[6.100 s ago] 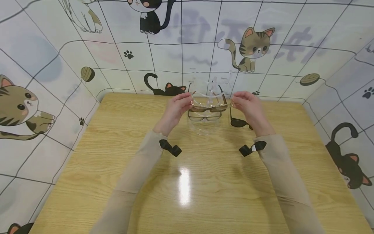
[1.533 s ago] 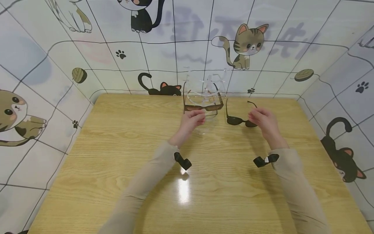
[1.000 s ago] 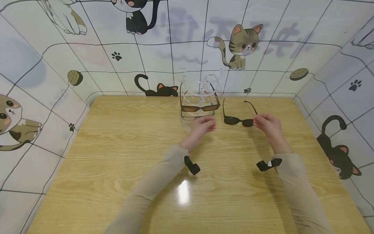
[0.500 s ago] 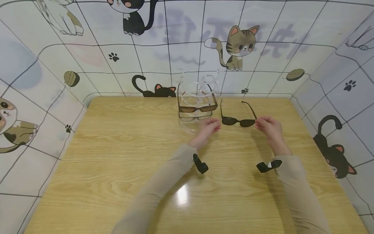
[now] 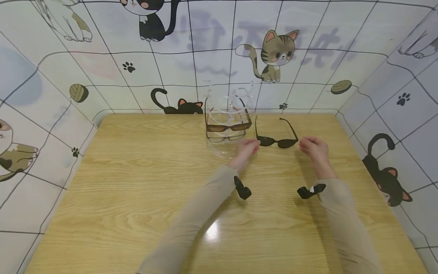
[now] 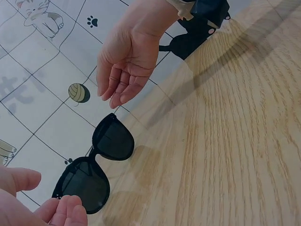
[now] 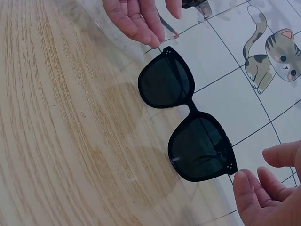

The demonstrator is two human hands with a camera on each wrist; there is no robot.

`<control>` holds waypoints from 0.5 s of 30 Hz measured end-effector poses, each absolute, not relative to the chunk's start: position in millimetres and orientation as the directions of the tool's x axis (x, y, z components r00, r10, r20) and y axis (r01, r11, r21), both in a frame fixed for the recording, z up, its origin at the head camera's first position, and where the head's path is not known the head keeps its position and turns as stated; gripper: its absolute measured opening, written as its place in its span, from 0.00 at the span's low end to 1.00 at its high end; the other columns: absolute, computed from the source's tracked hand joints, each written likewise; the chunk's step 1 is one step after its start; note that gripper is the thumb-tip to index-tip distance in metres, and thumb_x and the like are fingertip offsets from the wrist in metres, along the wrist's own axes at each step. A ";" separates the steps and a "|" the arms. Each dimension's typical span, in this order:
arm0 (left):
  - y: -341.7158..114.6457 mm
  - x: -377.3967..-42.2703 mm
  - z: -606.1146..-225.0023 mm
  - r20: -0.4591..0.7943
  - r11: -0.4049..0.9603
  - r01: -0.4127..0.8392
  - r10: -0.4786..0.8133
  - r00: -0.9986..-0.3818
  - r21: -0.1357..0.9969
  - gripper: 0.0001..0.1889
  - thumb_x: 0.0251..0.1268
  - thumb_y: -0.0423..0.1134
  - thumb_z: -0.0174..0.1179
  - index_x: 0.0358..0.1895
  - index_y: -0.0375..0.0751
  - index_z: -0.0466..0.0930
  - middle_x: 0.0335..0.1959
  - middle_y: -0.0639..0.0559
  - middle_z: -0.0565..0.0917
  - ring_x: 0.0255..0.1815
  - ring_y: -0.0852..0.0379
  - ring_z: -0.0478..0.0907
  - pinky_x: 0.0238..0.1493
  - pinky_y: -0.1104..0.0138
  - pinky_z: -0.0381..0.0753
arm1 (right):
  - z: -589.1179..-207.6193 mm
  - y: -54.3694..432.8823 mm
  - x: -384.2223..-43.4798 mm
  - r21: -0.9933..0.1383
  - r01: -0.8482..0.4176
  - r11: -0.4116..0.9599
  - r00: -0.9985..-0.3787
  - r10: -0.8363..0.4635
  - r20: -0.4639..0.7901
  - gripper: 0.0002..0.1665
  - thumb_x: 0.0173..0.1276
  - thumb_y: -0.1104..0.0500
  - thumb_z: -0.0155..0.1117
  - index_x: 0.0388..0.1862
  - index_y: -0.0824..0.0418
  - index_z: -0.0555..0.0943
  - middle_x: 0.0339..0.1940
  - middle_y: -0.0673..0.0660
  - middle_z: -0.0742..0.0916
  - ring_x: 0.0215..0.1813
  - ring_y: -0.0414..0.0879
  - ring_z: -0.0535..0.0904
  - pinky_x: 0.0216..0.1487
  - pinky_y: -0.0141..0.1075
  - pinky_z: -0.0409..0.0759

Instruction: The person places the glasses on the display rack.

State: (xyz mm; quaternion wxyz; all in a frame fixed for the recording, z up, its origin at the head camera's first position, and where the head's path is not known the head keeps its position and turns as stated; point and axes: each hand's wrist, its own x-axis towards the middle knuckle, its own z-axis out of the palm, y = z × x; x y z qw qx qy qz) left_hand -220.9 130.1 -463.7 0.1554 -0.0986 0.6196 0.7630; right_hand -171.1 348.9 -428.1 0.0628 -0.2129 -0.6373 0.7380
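Note:
Black sunglasses [image 5: 285, 143] stand on the table right of the clear display stand, temples unfolded toward the wall. My left hand [image 5: 245, 150] is at their left front corner; in the left wrist view its fingers [image 6: 70, 209] overlap the lens edge, thumb held apart. Beside the right corner is my right hand [image 5: 315, 148], its thumb and fingers parted, fingertips [image 7: 242, 179] right by the hinge in the right wrist view. Neither hand grips the frame. Both dark lenses [image 7: 197, 146] show whole there.
The clear stand [image 5: 222, 155] holds brown-framed glasses [image 5: 229, 128], with thin-framed glasses [image 5: 215, 139] below and a pale thin pair above. My left forearm [image 5: 202, 213] crosses in front. A cat-patterned wall covering [image 5: 219, 68] encloses the wooden table [image 5: 137, 190] at the back and sides.
Earlier both hands held thin-framed glasses at the stand; that pair now sits on it. My hands have moved right to the sunglasses, the left hand last, passing in front of the stand.

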 end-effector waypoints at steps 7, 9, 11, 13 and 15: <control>134.1 -220.4 -465.8 -0.339 -0.103 -0.340 0.034 -0.940 0.935 0.10 0.61 0.37 0.61 0.42 0.37 0.83 0.36 0.49 0.84 0.39 0.56 0.79 0.44 0.65 0.79 | -451.2 362.8 -185.3 -0.967 0.207 -0.150 -0.876 0.412 -0.252 0.10 0.64 0.62 0.64 0.43 0.61 0.78 0.36 0.49 0.81 0.37 0.38 0.80 0.39 0.26 0.81; 135.1 -220.2 -465.7 -0.334 -0.070 -0.335 0.020 -0.942 0.940 0.09 0.62 0.39 0.60 0.42 0.40 0.82 0.36 0.51 0.83 0.40 0.56 0.79 0.44 0.64 0.78 | -455.4 364.9 -188.5 -0.965 0.221 -0.143 -0.868 0.421 -0.262 0.11 0.62 0.61 0.66 0.43 0.60 0.79 0.35 0.48 0.81 0.37 0.38 0.81 0.39 0.27 0.81; 136.5 -220.3 -465.1 -0.330 -0.035 -0.330 0.005 -0.944 0.943 0.09 0.62 0.41 0.60 0.42 0.42 0.82 0.36 0.54 0.83 0.41 0.57 0.78 0.44 0.64 0.78 | -455.8 364.4 -189.9 -0.963 0.235 -0.129 -0.864 0.427 -0.268 0.09 0.63 0.60 0.66 0.42 0.59 0.79 0.35 0.48 0.81 0.38 0.37 0.81 0.40 0.27 0.81; 138.2 -220.6 -464.1 -0.325 -0.011 -0.325 -0.007 -0.946 0.946 0.09 0.62 0.42 0.60 0.43 0.44 0.83 0.36 0.54 0.82 0.40 0.57 0.78 0.43 0.64 0.78 | -453.1 361.1 -190.4 -0.962 0.251 -0.105 -0.857 0.439 -0.272 0.09 0.64 0.60 0.64 0.43 0.59 0.78 0.35 0.47 0.80 0.38 0.37 0.80 0.42 0.27 0.81; 140.3 -221.3 -463.0 -0.324 0.007 -0.325 -0.025 -0.946 0.946 0.09 0.61 0.42 0.59 0.43 0.45 0.82 0.36 0.56 0.82 0.39 0.58 0.78 0.42 0.64 0.78 | -448.6 356.8 -190.3 -0.960 0.267 -0.086 -0.850 0.449 -0.276 0.08 0.65 0.61 0.62 0.43 0.60 0.77 0.35 0.48 0.79 0.37 0.36 0.80 0.44 0.28 0.80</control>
